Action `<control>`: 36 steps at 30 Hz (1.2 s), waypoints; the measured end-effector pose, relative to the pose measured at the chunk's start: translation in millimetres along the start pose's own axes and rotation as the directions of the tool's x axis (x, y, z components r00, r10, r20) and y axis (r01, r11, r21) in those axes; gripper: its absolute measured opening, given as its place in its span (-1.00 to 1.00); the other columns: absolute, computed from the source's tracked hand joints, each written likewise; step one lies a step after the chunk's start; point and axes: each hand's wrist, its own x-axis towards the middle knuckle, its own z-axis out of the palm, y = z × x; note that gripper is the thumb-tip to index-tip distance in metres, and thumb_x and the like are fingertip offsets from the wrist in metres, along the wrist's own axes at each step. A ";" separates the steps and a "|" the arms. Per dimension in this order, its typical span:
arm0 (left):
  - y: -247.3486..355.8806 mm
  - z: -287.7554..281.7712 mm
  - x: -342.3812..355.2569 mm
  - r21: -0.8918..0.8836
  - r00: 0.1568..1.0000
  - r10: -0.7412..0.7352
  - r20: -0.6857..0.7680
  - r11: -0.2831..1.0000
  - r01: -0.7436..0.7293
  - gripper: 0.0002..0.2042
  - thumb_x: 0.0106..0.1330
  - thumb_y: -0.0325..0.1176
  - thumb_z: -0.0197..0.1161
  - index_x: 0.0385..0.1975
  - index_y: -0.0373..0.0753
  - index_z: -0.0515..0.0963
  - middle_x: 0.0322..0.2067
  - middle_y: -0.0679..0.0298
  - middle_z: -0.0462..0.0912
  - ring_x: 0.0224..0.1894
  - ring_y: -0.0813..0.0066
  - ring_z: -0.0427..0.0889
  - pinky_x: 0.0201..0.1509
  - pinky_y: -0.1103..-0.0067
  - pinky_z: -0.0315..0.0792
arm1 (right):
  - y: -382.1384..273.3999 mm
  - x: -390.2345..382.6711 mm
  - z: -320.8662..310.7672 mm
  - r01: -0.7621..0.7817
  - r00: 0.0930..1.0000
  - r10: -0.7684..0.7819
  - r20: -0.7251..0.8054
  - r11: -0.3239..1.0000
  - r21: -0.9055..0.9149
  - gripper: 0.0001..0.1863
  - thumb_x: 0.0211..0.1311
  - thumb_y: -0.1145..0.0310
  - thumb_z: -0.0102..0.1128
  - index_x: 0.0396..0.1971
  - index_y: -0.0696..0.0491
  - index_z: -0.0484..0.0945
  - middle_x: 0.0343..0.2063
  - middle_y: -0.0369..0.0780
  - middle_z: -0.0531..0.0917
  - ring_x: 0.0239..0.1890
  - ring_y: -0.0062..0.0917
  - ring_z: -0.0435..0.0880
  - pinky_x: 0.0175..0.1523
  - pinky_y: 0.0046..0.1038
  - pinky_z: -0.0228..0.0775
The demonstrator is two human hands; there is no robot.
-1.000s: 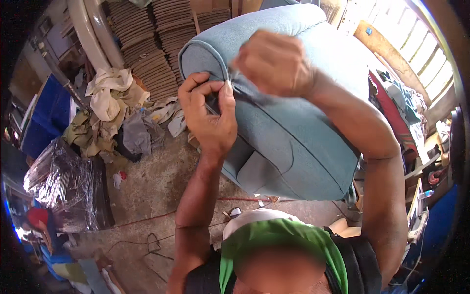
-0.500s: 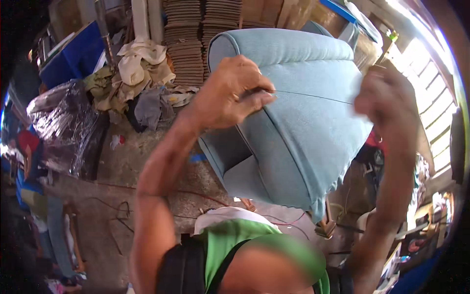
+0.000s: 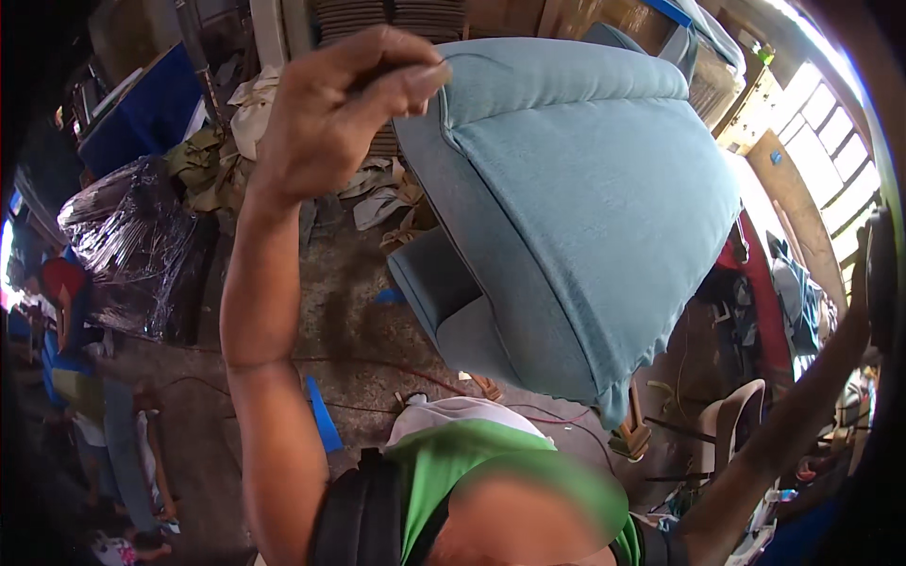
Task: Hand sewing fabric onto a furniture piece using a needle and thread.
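A light blue upholstered armchair (image 3: 585, 217) stands in front of me, its padded roll at the far end and loose, puckered fabric along its near right edge. My left hand (image 3: 330, 118) is raised by the chair's far left corner, thumb and forefinger pinched on a thin dark thread (image 3: 481, 58). The thread runs a short way over the roll before I lose sight of it. Far out at the right rim is my right hand (image 3: 880, 259), dark and blurred into the picture's edge, its fingers not readable.
A plastic-wrapped dark bundle (image 3: 132, 245) sits on the left, with fabric scraps (image 3: 203, 165) behind it. Cables (image 3: 377, 366) and a blue strip (image 3: 323, 415) lie on the floor. A person in red (image 3: 58, 283) is at the far left. Windows (image 3: 821, 123) line the right.
My hands have spread apart: the left rose up and leftward, the right swung far out to the right rim. The thread line across the chair's blue panel is no longer seen there.
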 end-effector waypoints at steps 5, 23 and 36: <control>31.6 27.0 -72.0 -0.189 0.993 -0.024 -0.116 0.982 0.001 -0.89 0.30 -0.58 0.25 -0.23 -0.30 0.64 -0.44 0.30 0.63 -0.49 0.60 0.54 -0.41 0.62 0.44 | -161.7 30.6 152.7 -0.460 0.854 0.080 0.515 0.577 0.674 -0.58 0.33 0.53 0.02 0.18 0.09 0.52 -0.24 -0.30 0.60 -0.34 -0.67 0.53 -0.23 -0.64 0.42; 26.3 149.3 -121.6 -0.055 0.959 0.264 -0.105 0.961 -0.270 -0.60 -0.11 -0.46 0.30 -0.15 -0.28 0.61 -0.10 0.17 0.58 -0.11 0.22 0.56 -0.02 0.39 0.55 | -374.2 19.3 273.6 -0.004 0.757 -0.529 0.384 0.584 0.812 -0.76 0.23 0.25 0.41 -0.37 0.11 0.61 -0.66 -0.21 0.59 -0.65 -0.49 0.52 -0.48 -0.36 0.35; 28.4 145.9 -114.2 -0.072 0.964 0.256 -0.065 0.963 -0.261 -0.71 -0.03 -0.49 0.32 -0.24 -0.31 0.63 -0.25 0.22 0.63 -0.23 0.30 0.58 -0.11 0.48 0.55 | -374.2 2.8 277.1 0.125 0.846 -0.474 0.243 0.619 0.775 -0.83 0.24 0.29 0.33 -0.34 0.04 0.57 -0.65 -0.17 0.61 -0.58 -0.24 0.63 -0.41 -0.23 0.46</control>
